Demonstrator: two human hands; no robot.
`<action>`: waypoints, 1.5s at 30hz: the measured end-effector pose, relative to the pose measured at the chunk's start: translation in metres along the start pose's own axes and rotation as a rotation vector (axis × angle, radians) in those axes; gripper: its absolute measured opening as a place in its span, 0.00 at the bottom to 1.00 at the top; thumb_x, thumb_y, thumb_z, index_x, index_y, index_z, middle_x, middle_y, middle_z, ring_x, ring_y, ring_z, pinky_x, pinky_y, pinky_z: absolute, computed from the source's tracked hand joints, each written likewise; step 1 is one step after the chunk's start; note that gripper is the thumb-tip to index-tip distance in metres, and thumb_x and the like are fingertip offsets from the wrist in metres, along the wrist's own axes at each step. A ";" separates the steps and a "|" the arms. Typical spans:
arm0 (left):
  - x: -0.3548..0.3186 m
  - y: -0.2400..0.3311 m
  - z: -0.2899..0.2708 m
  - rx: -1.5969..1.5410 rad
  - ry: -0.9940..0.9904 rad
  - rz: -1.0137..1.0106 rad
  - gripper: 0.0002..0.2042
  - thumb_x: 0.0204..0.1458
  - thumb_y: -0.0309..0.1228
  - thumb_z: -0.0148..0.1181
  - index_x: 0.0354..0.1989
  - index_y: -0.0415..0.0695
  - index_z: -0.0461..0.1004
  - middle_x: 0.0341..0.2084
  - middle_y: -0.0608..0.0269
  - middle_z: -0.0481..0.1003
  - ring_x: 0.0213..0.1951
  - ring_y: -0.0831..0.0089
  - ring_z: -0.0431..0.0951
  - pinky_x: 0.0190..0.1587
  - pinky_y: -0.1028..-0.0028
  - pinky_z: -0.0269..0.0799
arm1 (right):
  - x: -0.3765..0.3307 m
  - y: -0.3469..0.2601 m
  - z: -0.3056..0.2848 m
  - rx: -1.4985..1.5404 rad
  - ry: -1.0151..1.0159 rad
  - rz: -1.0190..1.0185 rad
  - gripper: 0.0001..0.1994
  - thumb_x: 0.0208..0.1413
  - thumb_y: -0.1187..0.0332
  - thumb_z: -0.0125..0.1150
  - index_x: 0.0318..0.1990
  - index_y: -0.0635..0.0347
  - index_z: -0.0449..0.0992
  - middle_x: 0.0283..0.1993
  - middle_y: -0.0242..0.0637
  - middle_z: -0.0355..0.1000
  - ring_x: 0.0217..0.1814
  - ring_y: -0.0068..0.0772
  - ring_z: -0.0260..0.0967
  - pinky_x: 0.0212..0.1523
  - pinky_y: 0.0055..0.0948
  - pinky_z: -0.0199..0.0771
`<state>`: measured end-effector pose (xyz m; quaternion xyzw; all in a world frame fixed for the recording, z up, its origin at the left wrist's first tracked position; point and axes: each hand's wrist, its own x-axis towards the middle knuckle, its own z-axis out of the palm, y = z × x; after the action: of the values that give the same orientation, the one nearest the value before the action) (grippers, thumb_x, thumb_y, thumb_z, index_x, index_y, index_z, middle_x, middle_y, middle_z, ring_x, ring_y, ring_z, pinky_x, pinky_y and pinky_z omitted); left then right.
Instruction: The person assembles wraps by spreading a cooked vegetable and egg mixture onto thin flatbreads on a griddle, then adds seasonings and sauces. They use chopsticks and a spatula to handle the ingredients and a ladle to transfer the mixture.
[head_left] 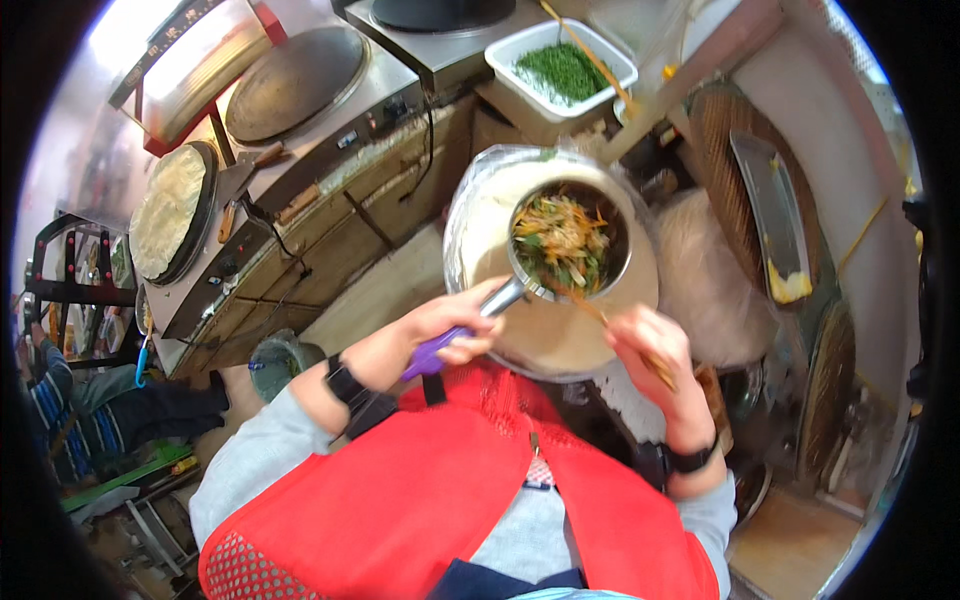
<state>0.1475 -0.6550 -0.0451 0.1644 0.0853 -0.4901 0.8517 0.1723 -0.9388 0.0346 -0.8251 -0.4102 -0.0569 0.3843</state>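
My left hand point(452, 322) is closed round the long handle of a metal saucepan point(516, 283), whose grip end is purple. Shredded vegetables point(562, 240), orange, pale and green, lie inside the pan. Wooden chopsticks point(657, 368) are gripped in my right hand point(652, 345), their tips reaching into the vegetables. The pan is held above a large round tub point(455, 225) lined with clear plastic, which contains a cream-coloured batter point(545, 340). My right hand is slightly blurred, and the chopstick tips are partly hidden among the shreds.
A white tray point(492, 62) of chopped greens stands beyond the tub, with a stick across it. At the left, a thin pancake point(170, 215) lies on a round griddle near another dark griddle point(298, 85). A metal tray point(765, 200) leans at the right. Another person's legs point(150, 410) show far left.
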 end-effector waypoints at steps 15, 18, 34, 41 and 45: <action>0.003 0.000 0.009 0.017 -0.042 0.001 0.40 0.52 0.18 0.48 0.70 0.61 0.36 0.28 0.61 0.61 0.15 0.80 0.57 0.10 0.84 0.54 | -0.001 0.009 -0.004 0.033 -0.037 0.042 0.04 0.49 0.82 0.58 0.31 0.64 0.72 0.28 0.41 0.69 0.27 0.35 0.69 0.28 0.28 0.69; 0.002 0.001 0.010 -0.083 -0.054 -0.019 0.39 0.53 0.17 0.46 0.70 0.61 0.36 0.28 0.61 0.61 0.15 0.80 0.57 0.10 0.83 0.54 | -0.001 0.016 -0.003 0.037 0.217 0.210 0.03 0.50 0.81 0.59 0.30 0.64 0.72 0.28 0.40 0.70 0.28 0.37 0.69 0.29 0.28 0.70; -0.001 -0.003 0.014 -0.068 -0.188 -0.045 0.37 0.54 0.19 0.47 0.69 0.62 0.41 0.28 0.62 0.61 0.16 0.81 0.58 0.11 0.84 0.55 | -0.004 0.003 -0.005 0.084 0.130 0.220 0.04 0.50 0.79 0.61 0.30 0.63 0.71 0.28 0.42 0.69 0.30 0.40 0.70 0.33 0.28 0.70; 0.005 -0.004 0.015 -0.029 -0.204 -0.060 0.38 0.54 0.19 0.46 0.70 0.62 0.38 0.30 0.61 0.60 0.15 0.80 0.57 0.10 0.83 0.53 | -0.011 0.008 -0.004 0.104 0.201 0.101 0.03 0.51 0.78 0.61 0.31 0.63 0.71 0.27 0.41 0.68 0.26 0.40 0.66 0.28 0.31 0.68; 0.007 -0.001 0.013 -0.062 0.022 -0.049 0.39 0.54 0.19 0.47 0.69 0.63 0.38 0.28 0.62 0.62 0.16 0.80 0.58 0.11 0.84 0.55 | -0.003 0.012 -0.002 0.106 0.266 0.278 0.03 0.52 0.81 0.57 0.30 0.63 0.72 0.28 0.40 0.70 0.30 0.33 0.69 0.31 0.26 0.69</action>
<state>0.1501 -0.6658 -0.0350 0.1415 0.1138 -0.5060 0.8432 0.1793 -0.9465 0.0283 -0.8376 -0.2404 -0.0900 0.4822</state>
